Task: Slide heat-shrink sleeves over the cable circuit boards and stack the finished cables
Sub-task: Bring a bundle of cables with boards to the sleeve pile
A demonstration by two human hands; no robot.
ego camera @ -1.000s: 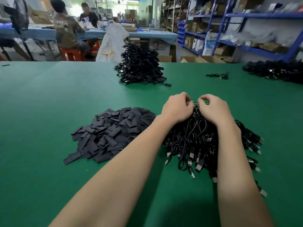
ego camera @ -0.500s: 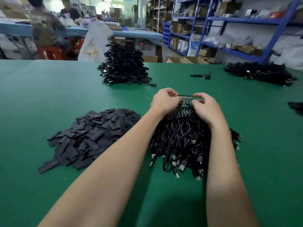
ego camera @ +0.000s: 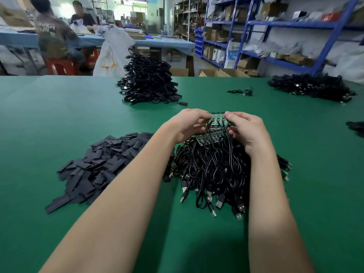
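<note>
- The left hand [ego camera: 186, 123] has its fingers curled, pinching the left edge of a green circuit board [ego camera: 217, 117] held above the near cable heap.
- The right hand [ego camera: 247, 129] is curled too, gripping the same board at its right edge; the thumbs of both hands meet near the board's top.
- Thin black leads run down from the board between the two hands into the heap.
- More green boards [ego camera: 211, 136] lie just under the hands, on top of the heap, partly hidden by the fingers.
- The heap of black cables [ego camera: 212, 170] sits on the green surface [ego camera: 59, 115] right in front of the person, with USB plugs sticking out along its near edge.
- A pile of flat black heat-shrink sleeves [ego camera: 102, 164] lies just left of the heap, partly behind the left forearm.
- A taller stack of cables [ego camera: 147, 83] stands further back on the surface, well apart from the hands.
- Another spread of cables [ego camera: 313, 87] lies at the far right, and a small loose cable [ego camera: 241, 91] rests between the two far piles.
- Blue shelving [ego camera: 275, 26] with boxes fills the right background.
- Two people [ego camera: 55, 32] sit at a distant blue table on the left.
</note>
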